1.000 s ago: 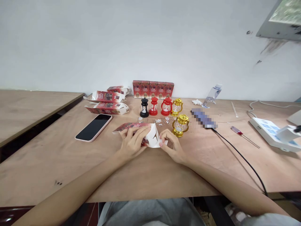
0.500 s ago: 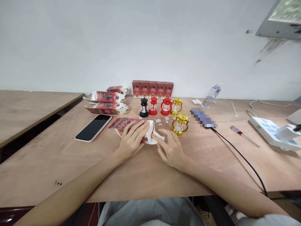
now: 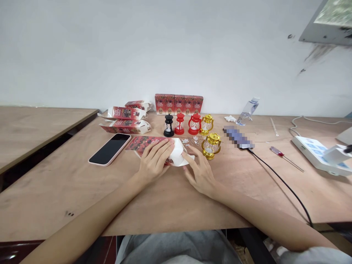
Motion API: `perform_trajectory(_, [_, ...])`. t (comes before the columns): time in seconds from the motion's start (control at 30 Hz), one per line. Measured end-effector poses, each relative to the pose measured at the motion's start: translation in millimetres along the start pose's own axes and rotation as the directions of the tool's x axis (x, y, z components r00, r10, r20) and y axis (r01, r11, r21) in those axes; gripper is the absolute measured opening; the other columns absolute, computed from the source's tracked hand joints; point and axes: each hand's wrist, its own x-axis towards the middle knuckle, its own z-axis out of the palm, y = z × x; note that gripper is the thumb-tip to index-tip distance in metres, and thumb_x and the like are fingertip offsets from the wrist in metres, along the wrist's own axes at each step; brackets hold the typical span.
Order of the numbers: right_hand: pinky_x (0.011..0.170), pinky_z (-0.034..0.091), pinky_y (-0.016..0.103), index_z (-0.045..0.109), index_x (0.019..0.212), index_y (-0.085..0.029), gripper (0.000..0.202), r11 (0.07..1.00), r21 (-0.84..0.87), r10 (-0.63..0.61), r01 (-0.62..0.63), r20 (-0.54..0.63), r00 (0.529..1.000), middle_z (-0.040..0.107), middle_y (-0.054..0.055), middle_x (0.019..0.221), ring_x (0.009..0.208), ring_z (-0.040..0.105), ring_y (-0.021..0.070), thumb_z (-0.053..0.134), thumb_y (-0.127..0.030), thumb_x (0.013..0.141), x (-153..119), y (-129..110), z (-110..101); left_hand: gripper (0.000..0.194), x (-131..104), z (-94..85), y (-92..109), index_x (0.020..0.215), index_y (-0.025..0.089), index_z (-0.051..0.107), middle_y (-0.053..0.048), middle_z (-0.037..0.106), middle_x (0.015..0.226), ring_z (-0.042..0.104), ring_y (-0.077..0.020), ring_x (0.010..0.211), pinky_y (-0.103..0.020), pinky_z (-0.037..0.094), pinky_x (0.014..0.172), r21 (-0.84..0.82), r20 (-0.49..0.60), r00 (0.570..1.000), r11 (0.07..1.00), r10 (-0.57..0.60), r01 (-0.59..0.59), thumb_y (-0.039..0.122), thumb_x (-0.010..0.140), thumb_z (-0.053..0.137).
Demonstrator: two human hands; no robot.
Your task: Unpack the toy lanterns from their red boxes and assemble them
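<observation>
My left hand (image 3: pixel 154 158) lies over a red printed cardboard box (image 3: pixel 140 143), its fingers closed on the top and side. This box rests on the table, its right end white and partly folded. At that end, my right hand (image 3: pixel 200 169) has its index finger against a white flap and its thumb just below, closed about the flap's edge. Part of the box is hidden under my left hand. Just beyond my right hand stands a gold lantern (image 3: pixel 211 146). Behind are a second gold lantern (image 3: pixel 206 124), two red lanterns (image 3: pixel 179 124) and a black lantern (image 3: pixel 168 125).
Five-like upright red boxes (image 3: pixel 178 104) line the wall. Several unfolded boxes (image 3: pixel 125 126) lie at the back left, near a phone (image 3: pixel 110 149). To the right are a cabled phone (image 3: pixel 238 137), a bottle (image 3: pixel 248 111), a screwdriver (image 3: pixel 286 158) and a power strip (image 3: pixel 320 154).
The white end flap has been bent inward across the box's end, where it stood more open before. My right index finger has pushed slightly with it; my left hand keeps its hold.
</observation>
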Motion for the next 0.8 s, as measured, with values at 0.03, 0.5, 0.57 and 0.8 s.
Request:
perform_trajectory(0.03, [0.088,0.048,0.044,0.036,0.134,-0.025,0.053,0.999,0.032,0.003,-0.002,-0.015,1.0,0.039,0.016,0.134,0.107,0.053,0.025,0.05,-0.018,0.083,0.1,0.4,-0.4,0.047,0.5,-0.7,0.0,0.127,0.013,0.043,-0.015,0.065,0.112,0.058,-0.0234,0.111,-0.037,0.044,0.093,0.011,-0.01,1.0,1.0,0.011,-0.01,0.031,0.085,0.052])
perform_trajectory(0.5, [0.085,0.052,0.037,0.053,0.121,-0.025,0.043,0.958,0.258,-0.112,0.128,-0.075,0.991,0.053,0.012,0.123,0.104,0.058,0.0213,0.059,-0.019,0.078,1.0,5.1,-4.6,0.009,2.6,-6.1,-6.1,0.088,0.021,0.057,-0.002,0.071,0.081,0.066,-0.0126,0.077,-0.023,0.048,0.065,-0.041,-0.023,0.953,0.952,0.304,-0.304,0.021,0.08,0.062])
perform_trajectory(0.57, [0.074,0.054,0.031,0.059,0.111,-0.025,0.033,0.948,0.271,-0.147,0.17,-0.102,0.984,0.064,0.008,0.104,0.09,0.063,0.0171,0.053,-0.012,0.081,0.0,6.4,-2.4,0.004,6.3,-9.7,-4.0,0.085,0.02,0.058,0.0,0.07,0.076,0.065,-0.0111,0.073,-0.022,0.046,0.061,-0.106,0.002,0.937,0.932,0.349,-0.347,0.017,0.082,0.059])
perform_trajectory(0.8, [0.065,0.054,0.027,0.06,0.109,-0.025,0.034,0.915,0.258,-0.278,0.31,-0.151,0.949,0.07,0.003,0.085,0.079,0.066,0.0146,0.044,-0.007,0.085,1.1,8.2,-1.7,0.016,18.4,-24.9,-1.3,0.074,0.021,0.056,0.004,0.07,0.076,0.064,-0.0091,0.072,-0.02,0.045,0.06,-0.085,0.101,0.897,0.902,0.43,-0.423,0.011,0.085,0.051])
